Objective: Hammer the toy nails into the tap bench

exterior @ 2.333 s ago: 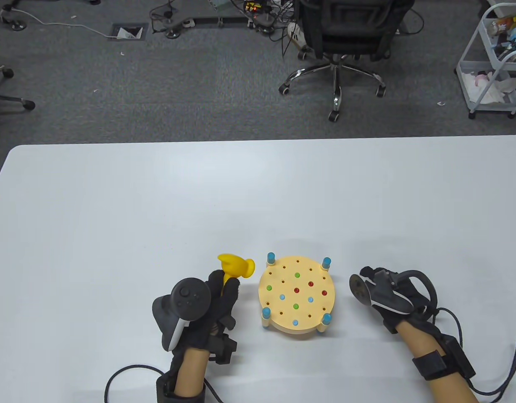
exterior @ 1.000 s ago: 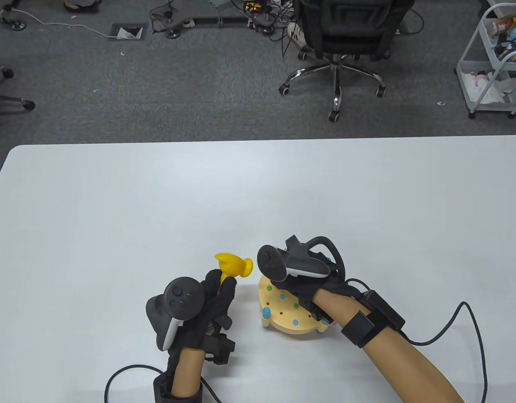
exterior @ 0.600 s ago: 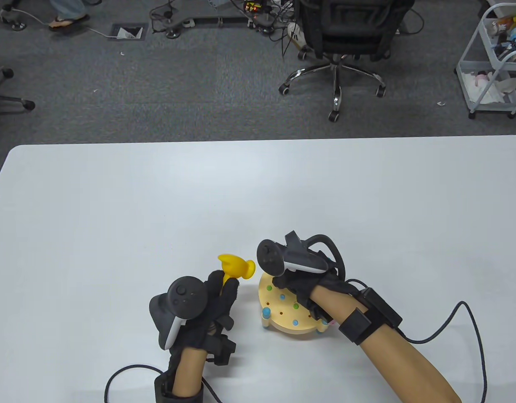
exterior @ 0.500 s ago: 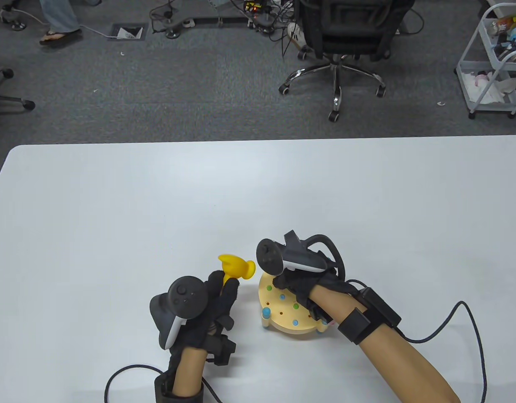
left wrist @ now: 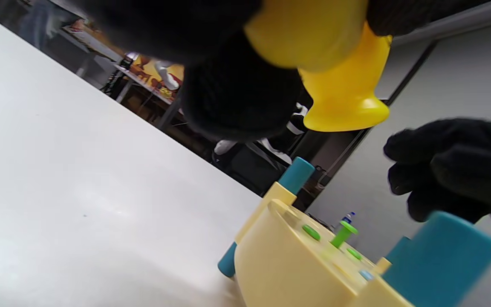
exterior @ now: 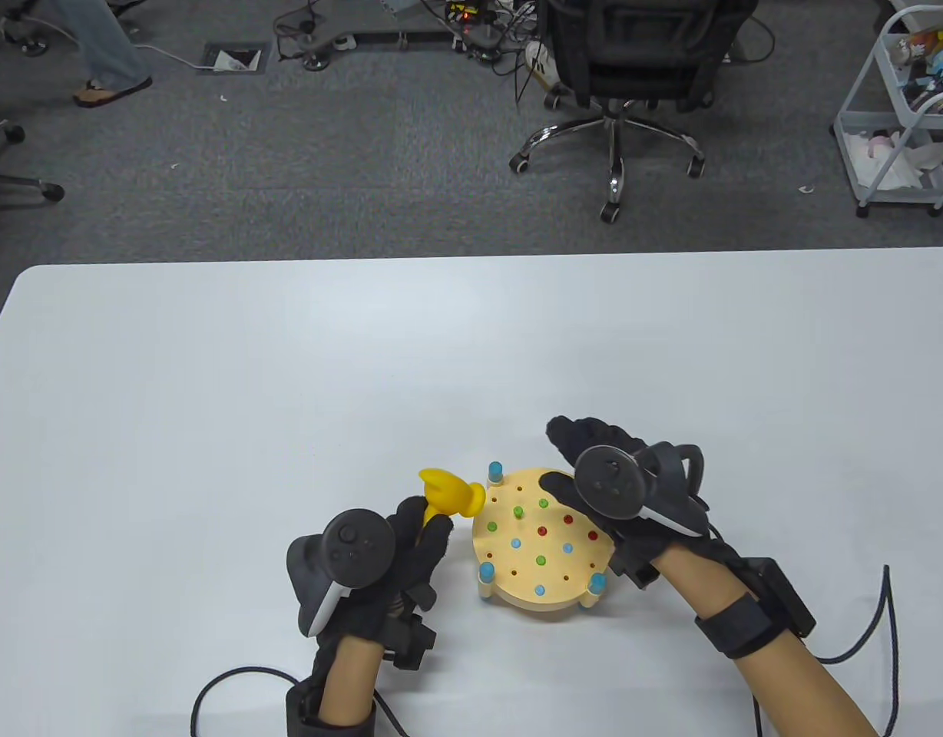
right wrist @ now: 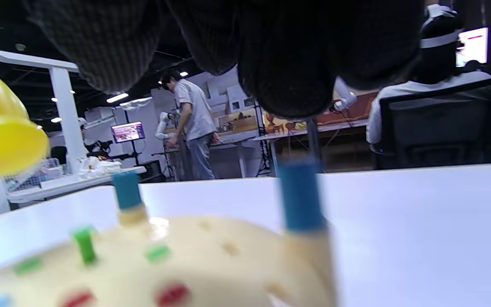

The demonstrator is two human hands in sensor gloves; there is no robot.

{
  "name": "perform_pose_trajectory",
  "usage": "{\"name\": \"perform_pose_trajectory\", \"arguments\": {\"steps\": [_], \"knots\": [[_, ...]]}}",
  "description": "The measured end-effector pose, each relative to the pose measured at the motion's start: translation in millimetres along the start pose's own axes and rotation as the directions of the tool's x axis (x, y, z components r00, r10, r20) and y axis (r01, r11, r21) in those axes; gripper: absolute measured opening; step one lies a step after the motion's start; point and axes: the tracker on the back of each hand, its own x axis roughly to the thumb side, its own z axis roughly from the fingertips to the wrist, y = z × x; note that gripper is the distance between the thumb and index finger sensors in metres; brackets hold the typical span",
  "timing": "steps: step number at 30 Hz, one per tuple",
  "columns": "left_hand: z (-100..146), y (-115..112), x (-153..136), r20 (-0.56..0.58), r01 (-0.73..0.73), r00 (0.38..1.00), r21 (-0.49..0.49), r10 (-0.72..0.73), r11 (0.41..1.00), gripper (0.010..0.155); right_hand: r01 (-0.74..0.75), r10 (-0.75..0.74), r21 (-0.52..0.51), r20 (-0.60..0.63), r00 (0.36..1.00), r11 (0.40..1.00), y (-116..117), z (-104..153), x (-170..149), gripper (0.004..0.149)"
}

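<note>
The round pale-yellow tap bench (exterior: 544,572) stands on blue posts near the table's front edge, with several coloured nails set flush in its top. One green nail (exterior: 517,510) (left wrist: 342,233) (right wrist: 85,245) sticks up in its back left part. My left hand (exterior: 421,526) grips the handle of the yellow toy hammer (exterior: 454,495) (left wrist: 341,98), whose head hangs just left of the bench rim. My right hand (exterior: 567,461) hovers over the bench's back right corner with loose fingers and holds nothing. It hides the post there.
The white table (exterior: 287,368) stretches far behind and to both sides of the bench. Beyond its back edge are an office chair (exterior: 617,84), a wire cart (exterior: 901,123) at the right and a person's leg (exterior: 103,54) at the top left.
My right hand has drawn back from the bench's left side to its back right corner, and a green nail now stands up there. The hammer has shifted slightly right, toward the bench.
</note>
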Motion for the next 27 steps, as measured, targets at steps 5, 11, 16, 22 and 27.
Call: {"name": "perform_pose_trajectory", "arguments": {"steps": [5, 11, 16, 22, 27], "knots": [[-1, -12, 11, 0.069, 0.111, 0.992, -0.01, -0.11, 0.994, 0.062, 0.122, -0.119, 0.039, -0.07, 0.99, 0.992, 42, 8, -32, 0.075], [-3, -20, 13, 0.077, 0.185, 0.98, -0.047, -0.181, 0.982, 0.062, 0.254, -0.252, 0.008, -0.104, 0.962, 0.967, 60, 4, -43, 0.054], [-1, -19, 20, 0.088, 0.253, 0.964, -0.023, -0.25, 0.967, 0.062, 0.3, -0.301, -0.019, -0.086, 0.95, 0.954, 69, 7, -48, 0.051], [-10, -20, 45, 0.131, 0.406, 0.899, 0.11, -0.418, 0.907, 0.062, 0.318, -0.32, -0.037, -0.075, 0.944, 0.947, 74, 9, -49, 0.05], [-22, -34, 77, 0.117, 0.703, 0.711, -0.101, -0.693, 0.704, 0.061, 0.325, -0.327, -0.032, -0.074, 0.942, 0.945, 75, 10, -49, 0.05]]}}
